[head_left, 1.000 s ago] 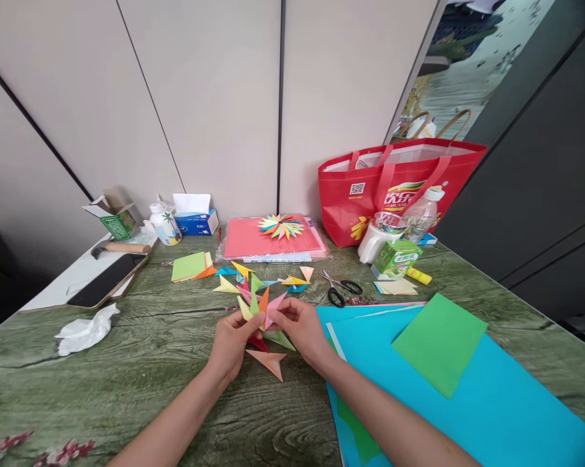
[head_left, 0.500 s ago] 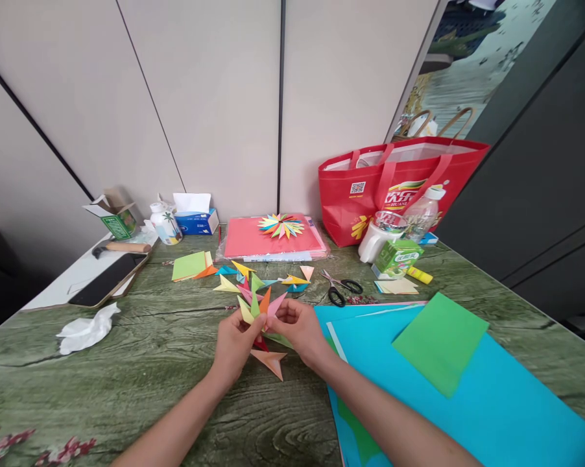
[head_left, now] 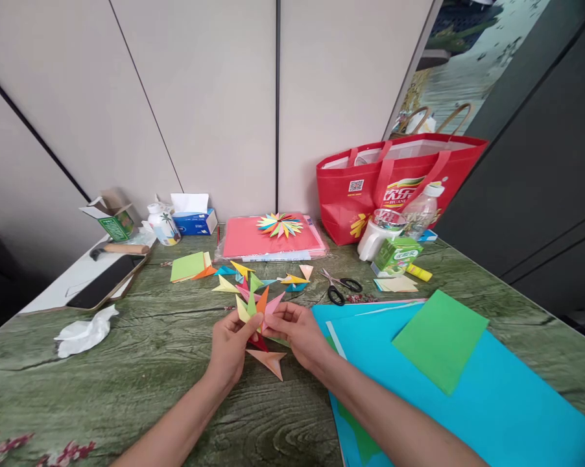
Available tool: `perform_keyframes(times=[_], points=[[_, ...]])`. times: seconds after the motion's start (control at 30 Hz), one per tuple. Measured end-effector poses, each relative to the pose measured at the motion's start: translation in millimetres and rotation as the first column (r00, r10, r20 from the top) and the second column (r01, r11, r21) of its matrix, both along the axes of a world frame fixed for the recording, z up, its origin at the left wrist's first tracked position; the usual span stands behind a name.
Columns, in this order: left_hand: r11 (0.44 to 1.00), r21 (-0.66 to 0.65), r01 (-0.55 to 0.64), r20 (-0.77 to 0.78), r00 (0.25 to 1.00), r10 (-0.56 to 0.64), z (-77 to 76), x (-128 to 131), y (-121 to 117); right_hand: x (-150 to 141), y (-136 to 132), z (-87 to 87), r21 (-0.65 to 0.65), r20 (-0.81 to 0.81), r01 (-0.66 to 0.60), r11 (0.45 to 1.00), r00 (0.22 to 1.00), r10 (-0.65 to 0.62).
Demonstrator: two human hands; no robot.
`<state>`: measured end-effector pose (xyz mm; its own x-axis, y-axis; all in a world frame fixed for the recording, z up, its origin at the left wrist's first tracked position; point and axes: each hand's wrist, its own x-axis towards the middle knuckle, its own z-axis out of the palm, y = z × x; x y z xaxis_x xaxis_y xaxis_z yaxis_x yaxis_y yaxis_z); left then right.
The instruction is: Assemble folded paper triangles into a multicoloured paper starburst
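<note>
Between my two hands is a fan of joined folded-paper pieces (head_left: 252, 305) in yellow, green, orange and pink. My left hand (head_left: 231, 340) pinches it from the left, thumb on the orange piece. My right hand (head_left: 298, 329) grips the pink piece (head_left: 274, 305) at the fan's right side. Beneath the hands lie a red folded piece (head_left: 259, 343) and a peach folded piece (head_left: 269, 362). Just beyond, several loose folded pieces (head_left: 293, 280) in yellow, blue and orange are scattered. My fingers hide the fan's lower part.
Blue paper sheets (head_left: 467, 415) with a green square (head_left: 443, 340) lie at right. Scissors (head_left: 338, 287), a milk carton (head_left: 397, 257), a white mug (head_left: 376, 237) and a red bag (head_left: 351, 207) stand behind. A finished paper star (head_left: 280, 225) rests on packaged red paper (head_left: 238, 243). A phone (head_left: 106, 280) and crumpled tissue (head_left: 87, 332) are left.
My hands stay on the paper fan with only small finger shifts. The view has moved very slightly; the things on the table are where they were.
</note>
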<state>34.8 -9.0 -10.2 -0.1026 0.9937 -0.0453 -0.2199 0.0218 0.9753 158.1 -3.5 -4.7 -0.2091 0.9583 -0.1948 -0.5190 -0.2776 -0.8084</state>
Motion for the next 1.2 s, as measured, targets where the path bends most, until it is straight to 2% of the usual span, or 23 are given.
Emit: perform_keyframes(times=[0.17,0.33,0.53,0.67,0.9,1.07,1.2], points=[[1.000,-0.007,-0.019,-0.103,0.995,0.018,-0.2,2,1,0,1,-1.7,0.008,0.032,0.001,1.000,0.999,-0.002],[0.998,-0.024,0.066,-0.193,0.979,-0.069,4.3,-2,4,6,7,2.2,0.111,0.149,-0.113,0.987,0.984,0.096],[0.978,-0.067,0.196,-0.105,0.974,-0.202,8.6,-7,7,8,9,2.0,0.146,0.180,-0.090,0.985,0.982,0.063],[0.960,-0.102,0.259,-0.104,0.957,-0.270,10.3,-8,7,9,10,-0.2,0.198,0.224,-0.092,0.976,0.973,0.046],[0.955,-0.160,0.251,-0.130,0.953,-0.272,12.2,-8,4,12,12,-2.8,0.213,0.349,-0.097,0.972,0.937,0.017],[0.950,-0.116,0.289,-0.072,0.952,-0.299,14.4,-6,0,11,9,1.0,0.296,0.322,-0.039,0.954,0.945,-0.061],[0.958,-0.121,0.260,-0.050,0.962,-0.267,12.6,-5,1,10,10,1.0,0.272,0.333,-0.047,0.961,0.942,-0.048]])
